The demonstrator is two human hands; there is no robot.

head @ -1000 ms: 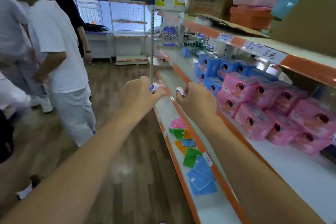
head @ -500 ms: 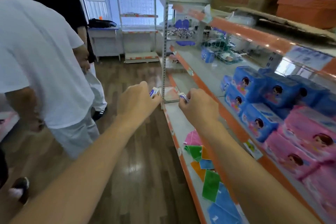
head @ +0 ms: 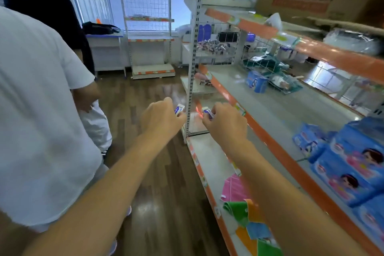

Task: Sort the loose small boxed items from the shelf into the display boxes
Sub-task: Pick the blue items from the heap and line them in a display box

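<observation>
**Shop aisle: left hand [head: 161,117] and right hand [head: 225,122] each holding a small carton**

Glossy wood-plank floor [head: 158,193] runs alongside grey metal shelving [head: 270,106] with orange front edges and a perforated white upright post [head: 192,68]. Both arms reach forward, knuckles up. The left hand's grip is closed, fingers curled, pinching a white-and-blue box [head: 179,109] whose end pokes out past the fingers. It is over the floor, just off the shelving's front edge. The right hand's grip is closed the same way round a second small box [head: 208,112], also white with blue and a touch of red, held just in front of the post. Both boxes are rectangular card cartons; their print is too small to read.

Soft folded cloths [head: 245,210] in pink, green, orange and blue lie along the lower shelf's front edge. Shiny blue wrapped packs [head: 349,172] are stacked at the middle shelf's near right end. A wire basket [head: 276,77] sits towards its far end. A person in a white shirt [head: 37,110] stands at the left.
</observation>
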